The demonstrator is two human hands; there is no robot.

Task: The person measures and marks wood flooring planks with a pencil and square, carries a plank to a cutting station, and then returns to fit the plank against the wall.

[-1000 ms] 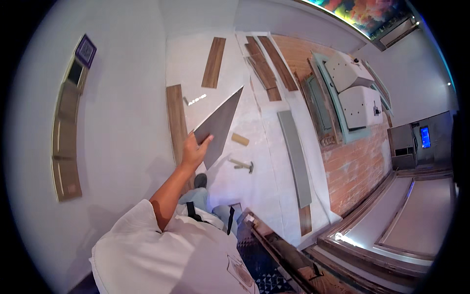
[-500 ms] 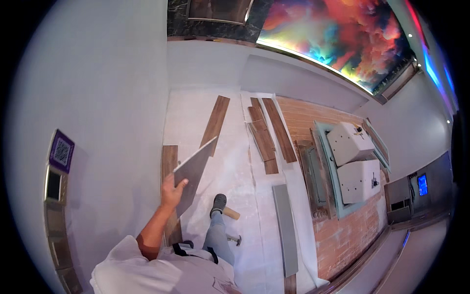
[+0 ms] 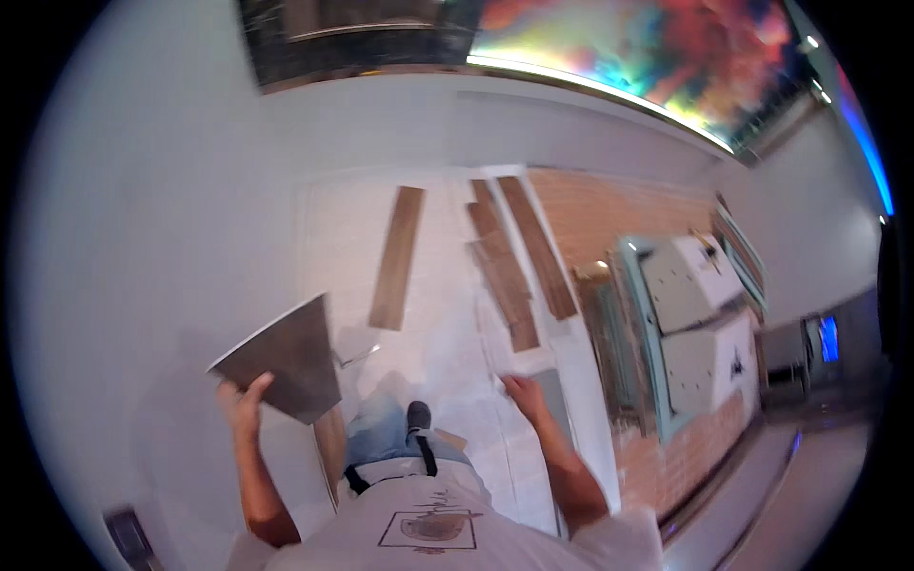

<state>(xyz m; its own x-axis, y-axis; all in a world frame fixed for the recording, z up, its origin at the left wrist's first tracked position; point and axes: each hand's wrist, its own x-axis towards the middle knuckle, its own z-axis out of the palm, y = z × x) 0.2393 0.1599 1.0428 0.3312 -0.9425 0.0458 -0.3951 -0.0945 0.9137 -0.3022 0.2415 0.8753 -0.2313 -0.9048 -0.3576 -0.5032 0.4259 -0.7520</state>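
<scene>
My left hand (image 3: 245,404) grips a short brown-grey floor plank (image 3: 286,362) by its near edge, thumb on its face. The plank is tilted up beside the left wall, its pale edge uppermost. My right hand (image 3: 524,395) is out to the right, its fingers curled; blur hides whether anything is in them. It hovers near a grey plank (image 3: 555,395) on the floor, partly covered by my arm. Farther off lies a single brown plank (image 3: 397,257). Beyond the held piece is a thin metal tool (image 3: 360,356), too smeared to name.
Several brown planks (image 3: 502,276) lie on the white floor covering, with a long one (image 3: 538,247) to their right. At right, two white box-shaped units (image 3: 709,366) rest on a pale green frame (image 3: 657,362) over reddish flooring (image 3: 647,476). A wall (image 3: 143,238) borders the left.
My left hand has moved left and nearer with the plank, which is turned to show its brown-grey face. My right hand has come into view. The view has shifted, and my body is more central.
</scene>
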